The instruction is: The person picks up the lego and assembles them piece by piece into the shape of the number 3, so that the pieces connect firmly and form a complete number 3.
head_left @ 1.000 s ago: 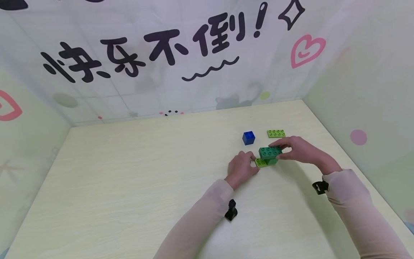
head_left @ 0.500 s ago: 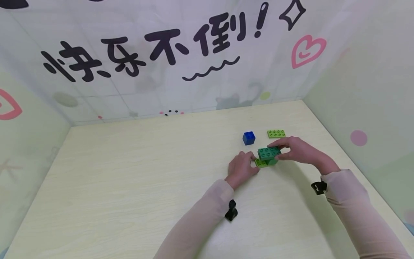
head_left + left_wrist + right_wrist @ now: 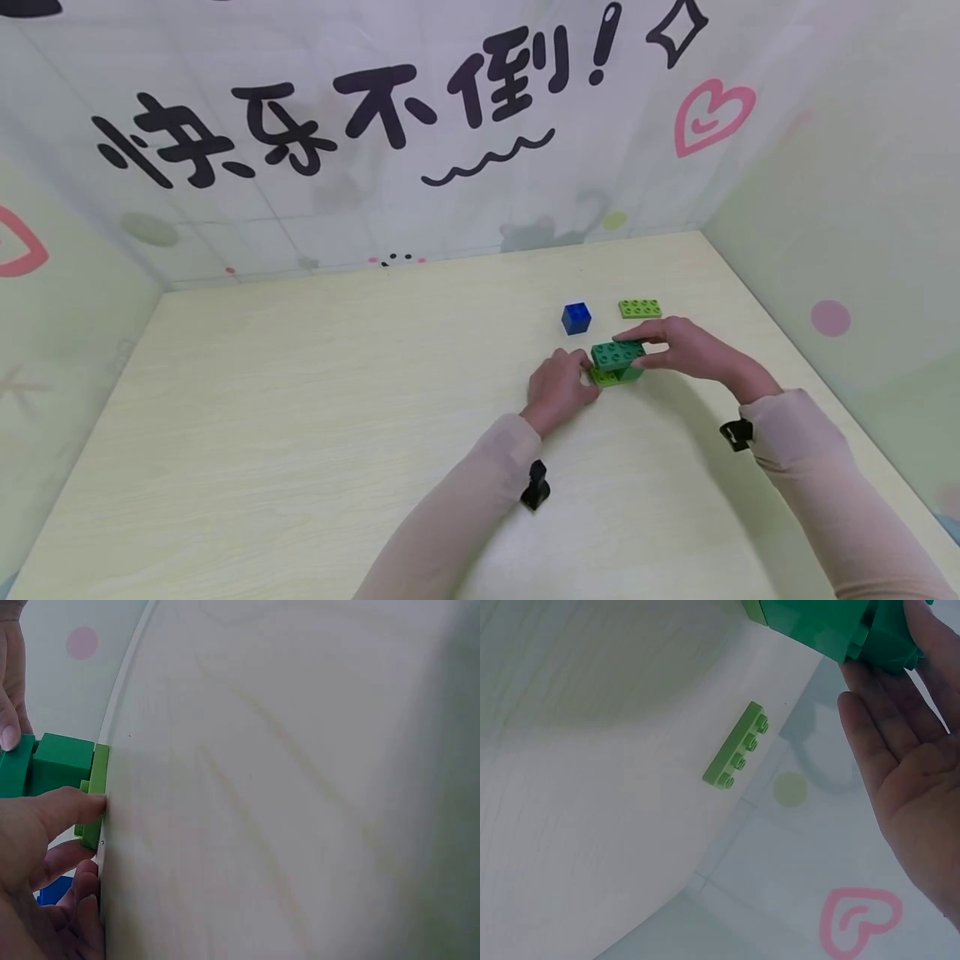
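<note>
In the head view my left hand (image 3: pixel 557 390) pinches the left end of a light green building plate (image 3: pixel 603 379) on the table; the left wrist view shows its thumb along the plate's (image 3: pixel 98 769) side. A green brick (image 3: pixel 64 763) stands on the plate's other end. Above that, my right hand (image 3: pixel 686 350) holds a dark green eight-stud brick (image 3: pixel 615 357) between thumb and fingers. This upper brick juts left over the bare plate studs. Seen from the left wrist, it sits slightly tilted, close over the lower brick.
Just behind the left hand stands a blue brick (image 3: pixel 576 318). Another light green plate (image 3: pixel 640 309) lies flat, studs up, behind the right hand. A printed white backdrop (image 3: pixel 375 217) rises at the table's far edge, with a pale side wall (image 3: pixel 847 208) at the right.
My right hand has slid the dark green brick a little to the left over the lower brick. The left hand keeps its grip on the plate, nearly still.
</note>
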`<act>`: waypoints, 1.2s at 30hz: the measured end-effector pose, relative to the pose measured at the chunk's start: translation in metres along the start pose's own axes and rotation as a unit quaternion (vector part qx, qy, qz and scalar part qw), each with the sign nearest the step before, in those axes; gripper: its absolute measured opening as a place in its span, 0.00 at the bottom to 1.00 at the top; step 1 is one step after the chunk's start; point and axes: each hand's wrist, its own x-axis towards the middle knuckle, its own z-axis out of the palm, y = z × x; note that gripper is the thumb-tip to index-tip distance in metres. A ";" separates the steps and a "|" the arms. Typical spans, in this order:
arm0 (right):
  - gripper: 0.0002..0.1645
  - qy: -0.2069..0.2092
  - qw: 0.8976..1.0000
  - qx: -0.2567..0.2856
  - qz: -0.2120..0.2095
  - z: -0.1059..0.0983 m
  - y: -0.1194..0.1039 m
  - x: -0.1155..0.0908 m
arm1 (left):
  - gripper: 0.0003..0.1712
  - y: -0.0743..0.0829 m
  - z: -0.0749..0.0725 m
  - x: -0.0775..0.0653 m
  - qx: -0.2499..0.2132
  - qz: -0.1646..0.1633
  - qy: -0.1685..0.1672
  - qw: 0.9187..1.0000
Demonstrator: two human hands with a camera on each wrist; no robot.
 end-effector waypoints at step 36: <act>0.26 -0.020 0.993 0.113 -0.003 -0.003 0.011 -0.002 | 0.20 -0.001 0.001 0.002 -0.006 -0.007 -0.007 1.000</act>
